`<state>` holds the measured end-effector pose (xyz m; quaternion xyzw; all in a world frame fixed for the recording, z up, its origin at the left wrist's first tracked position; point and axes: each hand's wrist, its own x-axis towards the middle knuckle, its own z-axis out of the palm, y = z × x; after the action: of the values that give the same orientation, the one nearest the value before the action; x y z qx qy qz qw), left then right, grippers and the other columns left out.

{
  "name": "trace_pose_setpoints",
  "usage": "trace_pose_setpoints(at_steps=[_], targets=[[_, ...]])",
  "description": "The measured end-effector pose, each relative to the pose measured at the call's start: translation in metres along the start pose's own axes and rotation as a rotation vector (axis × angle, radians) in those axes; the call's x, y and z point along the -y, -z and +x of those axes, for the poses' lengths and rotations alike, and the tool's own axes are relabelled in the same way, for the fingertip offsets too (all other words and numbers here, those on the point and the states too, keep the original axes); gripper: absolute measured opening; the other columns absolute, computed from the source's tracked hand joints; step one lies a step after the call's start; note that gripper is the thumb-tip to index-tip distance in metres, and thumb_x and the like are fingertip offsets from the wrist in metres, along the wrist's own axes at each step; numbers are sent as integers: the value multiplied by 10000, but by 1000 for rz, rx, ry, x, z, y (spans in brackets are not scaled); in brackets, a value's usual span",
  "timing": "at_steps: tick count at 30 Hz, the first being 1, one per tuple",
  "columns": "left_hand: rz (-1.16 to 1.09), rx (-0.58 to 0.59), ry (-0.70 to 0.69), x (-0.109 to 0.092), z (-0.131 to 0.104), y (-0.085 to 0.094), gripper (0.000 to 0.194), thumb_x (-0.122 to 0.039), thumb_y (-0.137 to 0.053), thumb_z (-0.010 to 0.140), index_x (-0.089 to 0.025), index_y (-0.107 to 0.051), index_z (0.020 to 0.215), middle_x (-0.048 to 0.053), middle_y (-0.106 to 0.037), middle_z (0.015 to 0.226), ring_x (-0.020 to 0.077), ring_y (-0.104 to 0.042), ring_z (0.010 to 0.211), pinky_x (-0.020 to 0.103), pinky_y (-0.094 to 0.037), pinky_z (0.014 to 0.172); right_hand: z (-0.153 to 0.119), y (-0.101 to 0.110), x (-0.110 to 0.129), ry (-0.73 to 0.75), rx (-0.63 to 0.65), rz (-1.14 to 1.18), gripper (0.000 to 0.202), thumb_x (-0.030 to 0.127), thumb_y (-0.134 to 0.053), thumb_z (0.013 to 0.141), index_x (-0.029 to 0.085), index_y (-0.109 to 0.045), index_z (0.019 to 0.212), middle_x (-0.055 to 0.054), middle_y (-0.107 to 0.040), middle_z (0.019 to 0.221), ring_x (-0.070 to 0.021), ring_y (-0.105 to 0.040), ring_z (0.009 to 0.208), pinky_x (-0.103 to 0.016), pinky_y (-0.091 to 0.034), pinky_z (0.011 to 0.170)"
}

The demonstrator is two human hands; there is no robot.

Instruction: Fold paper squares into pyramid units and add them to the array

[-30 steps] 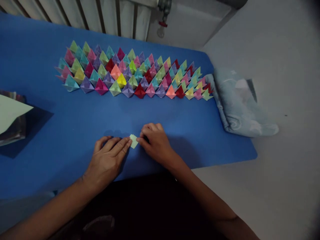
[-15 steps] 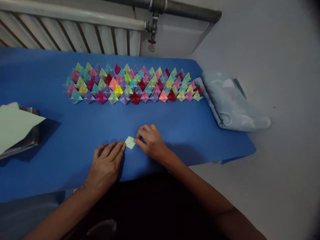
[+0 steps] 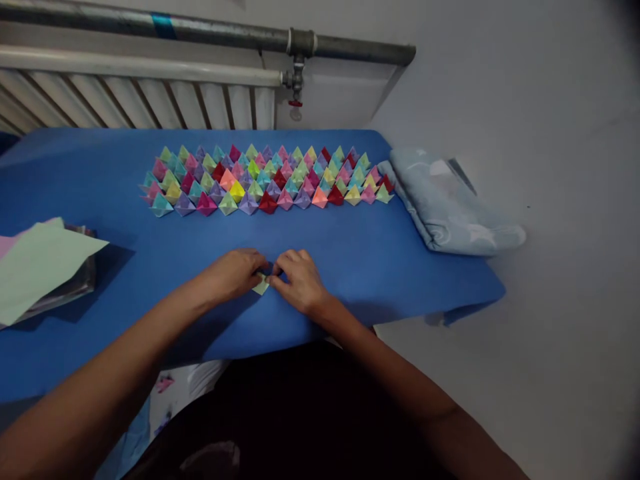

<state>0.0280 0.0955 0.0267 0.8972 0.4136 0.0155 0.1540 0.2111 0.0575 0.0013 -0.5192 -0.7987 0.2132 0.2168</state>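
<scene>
Pale-green paper (image 3: 261, 286) pinched between both hands' fingers (image 3: 271, 278).

wall: plain white-grey, dim light | radiator (image 3: 150, 100) along the back, ribbed | metal pipe (image 3: 210, 32) above it with a little red valve (image 3: 295, 103) | blue tabletop (image 3: 375, 260) | folded pale blue cloth (image 3: 450, 207) at its right end

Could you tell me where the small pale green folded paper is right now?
In the head view, the small pale green folded paper lies on the blue mat near its front edge, pinched between the left hand and right hand.
</scene>
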Motion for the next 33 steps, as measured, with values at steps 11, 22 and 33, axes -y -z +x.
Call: trace_pose_setpoints(at_steps=[11,22,33], targets=[[-214,375,231,-4,-5,23,100,-205,-603,658,-214,-679,723,-28,-653,650,145,-566,595,236,-357,553,-9,-6,-17,36,-215,286,76,210,-628,837,214,-596,768,-31,-682,948,-187,-605,982,-359,-380,933],[-1377,-348,546,-31,-31,7,295,-349,-830,547,-177,-631,679,-22,-624,648,118,-574,610,260,-461,634,-16,3,19,-330,-87,1054,224,400,-706,729,223,-628,841,36,-603,727,-112,-532,655,-260,-425,655],[-437,-439,30,-22,-37,-2,112,-266,-567,867,-214,-664,853,14,-684,824,180,-618,801,330,-469,751,-14,6,12,188,-221,223,166,231,-529,933,182,-671,860,-39,-658,817,-147,-568,762,-288,-430,740]])
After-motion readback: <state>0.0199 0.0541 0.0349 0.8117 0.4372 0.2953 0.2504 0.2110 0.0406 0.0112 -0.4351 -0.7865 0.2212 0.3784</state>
